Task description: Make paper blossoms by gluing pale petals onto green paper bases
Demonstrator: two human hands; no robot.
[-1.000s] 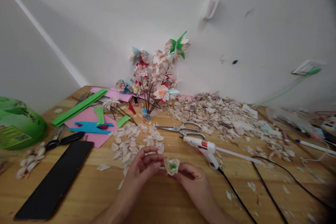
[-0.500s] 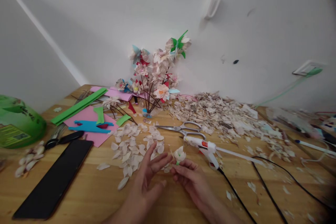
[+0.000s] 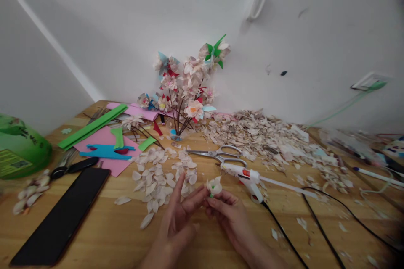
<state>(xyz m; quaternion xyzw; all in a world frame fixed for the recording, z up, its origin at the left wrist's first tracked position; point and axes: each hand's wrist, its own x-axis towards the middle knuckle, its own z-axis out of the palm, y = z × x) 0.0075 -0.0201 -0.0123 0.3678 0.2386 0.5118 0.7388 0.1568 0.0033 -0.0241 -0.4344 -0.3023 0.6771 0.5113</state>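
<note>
Between the thumb and fingers of my right hand [image 3: 229, 214] is a small handmade flower [image 3: 214, 186] with whitish petals and a green part at its base. My left hand [image 3: 179, 210] is beside it with the fingers apart; its fingertips come close to the flower's left side, and I cannot tell whether they touch it. Loose pale petals [image 3: 158, 183] lie scattered on the table just beyond my left hand. A white glue gun [image 3: 243, 174] lies to the right of the flower, and a pair of scissors [image 3: 225, 154] rests behind it.
Handmade flowers [image 3: 192, 80] on thin stems stand at the back. Dry husks [image 3: 259, 134] are heaped on the right. A black phone [image 3: 63, 216], coloured paper [image 3: 110, 164] and a green bottle [image 3: 22, 147] lie or stand left. A black cable [image 3: 284, 233] crosses the wooden table [image 3: 120, 239].
My left hand's fingers have come nearer to the flower. The flower has shifted slightly left and stays in my right hand; the view has turned a little.
</note>
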